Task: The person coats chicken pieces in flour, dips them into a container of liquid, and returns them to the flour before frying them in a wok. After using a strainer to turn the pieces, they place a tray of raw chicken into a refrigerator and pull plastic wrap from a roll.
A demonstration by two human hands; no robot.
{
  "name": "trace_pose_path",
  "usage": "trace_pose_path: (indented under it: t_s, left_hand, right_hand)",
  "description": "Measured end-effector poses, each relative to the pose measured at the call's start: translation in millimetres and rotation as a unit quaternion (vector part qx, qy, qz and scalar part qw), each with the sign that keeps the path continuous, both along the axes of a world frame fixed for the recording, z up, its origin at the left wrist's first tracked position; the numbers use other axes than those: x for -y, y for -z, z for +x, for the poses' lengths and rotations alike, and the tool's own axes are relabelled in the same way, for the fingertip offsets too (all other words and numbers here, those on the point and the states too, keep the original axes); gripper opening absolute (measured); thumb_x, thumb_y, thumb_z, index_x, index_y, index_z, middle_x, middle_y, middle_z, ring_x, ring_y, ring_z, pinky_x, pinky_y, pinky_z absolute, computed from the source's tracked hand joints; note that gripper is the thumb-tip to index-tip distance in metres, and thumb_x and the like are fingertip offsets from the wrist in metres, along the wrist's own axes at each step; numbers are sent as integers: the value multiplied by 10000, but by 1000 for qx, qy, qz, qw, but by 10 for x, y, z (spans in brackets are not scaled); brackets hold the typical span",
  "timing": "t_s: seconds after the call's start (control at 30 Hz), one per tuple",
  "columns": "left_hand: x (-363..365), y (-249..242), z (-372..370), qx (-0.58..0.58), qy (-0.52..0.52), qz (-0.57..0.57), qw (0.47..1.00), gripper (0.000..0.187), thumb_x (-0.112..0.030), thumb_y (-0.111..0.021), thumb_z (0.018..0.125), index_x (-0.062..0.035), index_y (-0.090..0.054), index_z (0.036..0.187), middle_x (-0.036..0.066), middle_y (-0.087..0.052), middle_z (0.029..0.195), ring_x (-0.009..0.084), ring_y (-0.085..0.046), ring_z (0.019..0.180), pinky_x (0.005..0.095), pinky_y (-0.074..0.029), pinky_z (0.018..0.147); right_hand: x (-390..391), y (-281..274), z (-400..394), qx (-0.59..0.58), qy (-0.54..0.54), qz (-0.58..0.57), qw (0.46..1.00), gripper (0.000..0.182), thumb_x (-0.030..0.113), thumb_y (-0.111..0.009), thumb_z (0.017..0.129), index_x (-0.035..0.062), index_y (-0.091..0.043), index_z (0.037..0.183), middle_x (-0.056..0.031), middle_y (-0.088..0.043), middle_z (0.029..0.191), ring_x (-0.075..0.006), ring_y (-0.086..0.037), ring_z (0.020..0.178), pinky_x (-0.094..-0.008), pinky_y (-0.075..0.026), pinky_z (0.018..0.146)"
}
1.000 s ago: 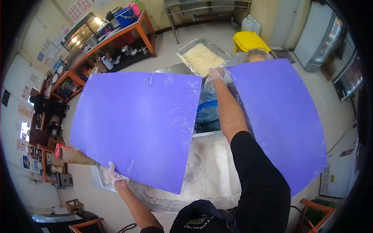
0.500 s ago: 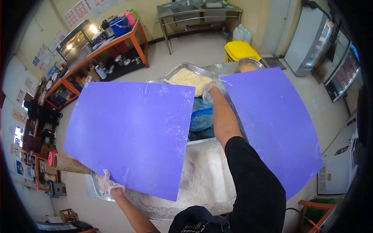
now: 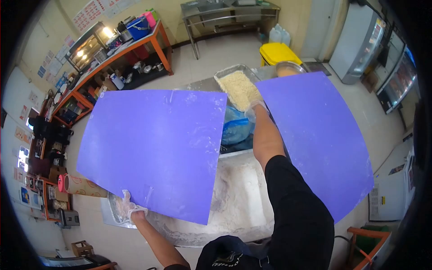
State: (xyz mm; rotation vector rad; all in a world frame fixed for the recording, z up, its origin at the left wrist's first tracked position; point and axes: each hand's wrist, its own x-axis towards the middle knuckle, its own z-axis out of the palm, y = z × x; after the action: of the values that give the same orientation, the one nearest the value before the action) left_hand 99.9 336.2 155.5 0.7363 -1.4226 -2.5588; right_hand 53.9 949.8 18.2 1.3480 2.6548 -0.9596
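My left hand (image 3: 135, 210), in a clear plastic glove, is at the lower edge of the left purple sheet (image 3: 153, 148), beside a small metal tray (image 3: 112, 209) with pale pink contents. Its fingers are partly hidden. My right hand (image 3: 256, 111), also gloved, is at the near end of a metal tray (image 3: 219, 74) of pale crumbs (image 3: 238, 87), its fingers closed at the tray. Below that tray, a blue plastic bag (image 3: 236, 130) lies between the left sheet and the right purple sheet (image 3: 319, 139).
A floury metal basin (image 3: 243, 189) is nearest my body. Beyond the right sheet are a metal bowl (image 3: 288, 69) and a yellow bin (image 3: 280, 55). An orange-framed counter (image 3: 155, 42) stands at the left, a metal sink table (image 3: 229, 14) at the back, and a fridge (image 3: 357, 42) at the right.
The crumb tray has turned and shifted right, and my right hand has moved slightly right and nearer to me. My left hand has barely moved.
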Motion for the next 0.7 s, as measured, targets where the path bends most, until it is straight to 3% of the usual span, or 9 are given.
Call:
trace_pose_path:
  t_s: [0.37, 0.4, 0.43, 0.47, 0.5, 0.53, 0.6, 0.67, 0.7]
  left_hand:
    - [252, 298, -142, -34, 39, 7, 999, 414, -208, -624, 803, -15, -497, 1147, 85, -525, 1114, 256, -493, 1014, 420, -441, 845]
    - [336, 332, -157, -30, 52, 15, 998, 420, -220, -620, 808, -16, -494, 1153, 87, -522, 1122, 258, -491, 1016, 427, -444, 838]
    - [431, 345, -196, -23, 68, 22, 997, 426, -233, -615, 814, -18, -492, 1160, 89, -520, 1130, 261, -490, 1018, 434, -447, 832]
    - [360, 323, -178, -21, 77, 30, 996, 430, -242, -612, 817, -20, -490, 1164, 90, -518, 1137, 263, -489, 1021, 438, -452, 826]
    - [282, 296, -157, -18, 86, 37, 995, 434, -251, -609, 821, -21, -489, 1168, 91, -515, 1144, 265, -488, 1024, 441, -456, 820]
    - [152, 120, -31, -19, 85, 39, 995, 436, -258, -608, 822, -23, -489, 1169, 92, -513, 1151, 266, -487, 1028, 441, -462, 815]
    - [-103, -108, 66, -6, 85, 42, 995, 440, -284, -567, 846, -30, -467, 1190, 96, -496, 1177, 269, -472, 1059, 455, -454, 845]
    - [-170, -178, 67, 18, 70, 40, 997, 447, -324, -488, 890, -40, -423, 1228, 103, -466, 1217, 273, -445, 1113, 483, -426, 917]
    - [-20, -23, -51, 23, 101, 36, 994, 446, -316, -506, 881, -40, -431, 1223, 93, -476, 1208, 256, -454, 1105, 439, -431, 914]
  right_hand:
    - [451, -366, 603, -143, 159, -33, 976, 446, 361, -560, 708, 46, -623, 1017, -179, -574, 1106, -316, -555, 1028, -404, -430, 872]
    - [561, -480, 761, -127, 116, -23, 985, 446, 362, -559, 708, 44, -623, 1014, -180, -576, 1102, -318, -556, 1026, -404, -430, 871]
    - [609, -509, 874, -47, -62, 48, 996, 386, 332, -526, 759, 28, -619, 977, -176, -598, 1010, -330, -566, 965, -407, -434, 828]
    - [657, -541, 988, -4, -229, 134, 964, 341, 303, -493, 810, 12, -615, 940, -172, -620, 919, -342, -576, 904, -411, -438, 785]
    - [1155, -1283, 1510, -79, -180, 125, 972, 323, 287, -482, 821, -9, -604, 856, -201, -602, 877, -360, -565, 860, -423, -432, 771]
    - [1390, -1610, 1893, -119, -171, 109, 972, 290, 263, -482, 813, 1, -570, 903, -209, -584, 885, -350, -554, 861, -427, -420, 759]
    - [1616, -1587, 2672, -233, -220, 416, 851, 295, 242, -511, 790, 15, -520, 979, -201, -555, 922, -334, -526, 907, -423, -408, 752]
    - [1833, -1820, 3113, -89, -13, 212, 973, 350, 194, -533, 765, 25, -468, 1064, -190, -513, 950, -332, -486, 958, -424, -397, 758]
    - [1869, -1708, 3300, -46, 13, 265, 963, 334, 167, -534, 750, 23, -474, 1045, -188, -507, 942, -330, -489, 939, -427, -402, 762]
